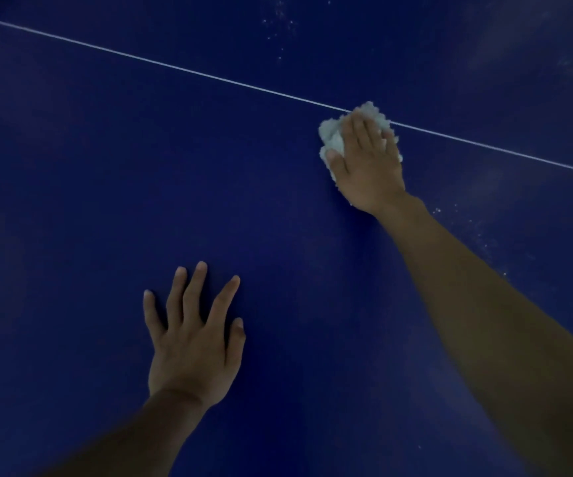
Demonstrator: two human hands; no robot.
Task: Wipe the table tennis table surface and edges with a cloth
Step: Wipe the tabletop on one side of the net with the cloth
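Head view, dim light. Dark blue surface (106, 201) fills the whole frame; no edge of it in view.

Thin white line (174, 65) crosses the surface on a slant, from far left down toward the right.

Right hand (367, 166) lies far and right of centre, arm stretched out from the near right corner. Palm down, fingers straight and close together, pressing flat on a bunched white cloth (333, 139). Thumb lies along the cloth's left side. Cloth sits directly on the white line, covering a short stretch of it; fluffy edges stick out past the fingertips and to the left of the hand. Fingers are not curled round it.

Left hand (192, 342) rests near and left of centre, palm flat on the bare surface, fingers spread and straight, holding nothing. Well apart from the cloth.

Pale specks (477, 232) scattered on the surface to the right of the right forearm, and another scatter at far centre above the line. Faint lighter smears at far right.
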